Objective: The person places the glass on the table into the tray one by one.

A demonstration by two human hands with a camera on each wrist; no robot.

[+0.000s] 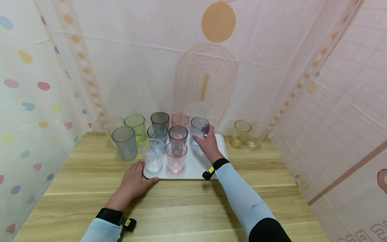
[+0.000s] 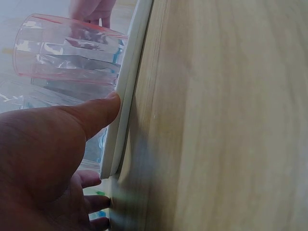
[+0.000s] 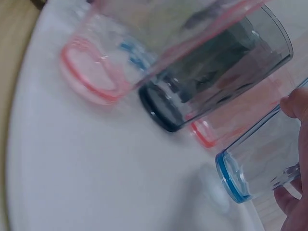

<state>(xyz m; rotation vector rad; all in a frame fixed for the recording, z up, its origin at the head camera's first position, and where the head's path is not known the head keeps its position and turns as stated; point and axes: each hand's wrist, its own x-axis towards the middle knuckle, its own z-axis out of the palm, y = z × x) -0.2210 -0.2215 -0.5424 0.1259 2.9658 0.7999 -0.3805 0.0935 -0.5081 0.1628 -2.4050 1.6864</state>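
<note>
A white tray [image 1: 196, 164] on the wooden table carries several tinted plastic cups. My right hand [image 1: 204, 135] grips a blue-tinted cup [image 1: 198, 125] standing at the tray's back right. In the right wrist view, my fingers [image 3: 296, 103] lie round this blue-based cup [image 3: 260, 168], beside a dark cup [image 3: 216, 82] and a pink cup [image 3: 96, 72]. My left hand [image 1: 135, 179] lies flat on the table at the tray's front left corner. Its thumb [image 2: 96, 113] touches the tray rim [image 2: 127, 96], near a pink cup [image 2: 67, 50].
Off the tray to the left stand a grey-blue cup [image 1: 125, 143], a green cup [image 1: 135, 126] and a clear one behind. An amber cup [image 1: 240, 132] and a clear cup [image 1: 255, 134] stand at the back right. Patterned cloth walls close in three sides.
</note>
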